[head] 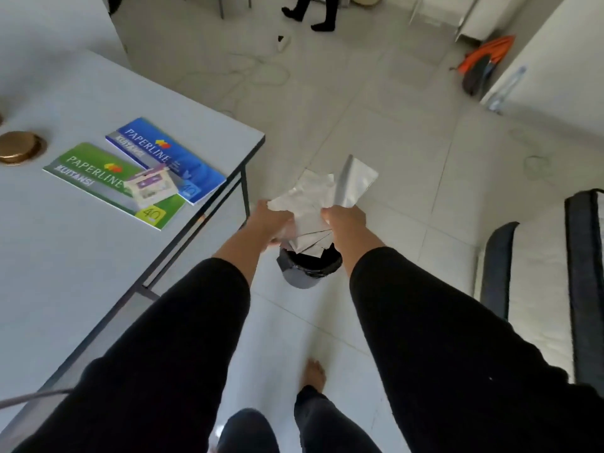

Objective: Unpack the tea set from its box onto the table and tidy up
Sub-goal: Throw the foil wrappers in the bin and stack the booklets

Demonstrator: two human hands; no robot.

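From the head view, your left hand (273, 220) and right hand (343, 217) both grasp the bundle of crumpled white and silvery wrapping sheets (313, 204), fingers clenched on its two sides; the bundle hangs directly above the small dark bin with a black liner (305, 269) on the pale tiled floor (408, 142), so a straight drop looks enough; neither hand is nearer; the white counter (81, 250) to your left carries a green receipt booklet (111, 184), a blue receipt booklet (166, 158) and a round brass-coloured lid (19, 147).
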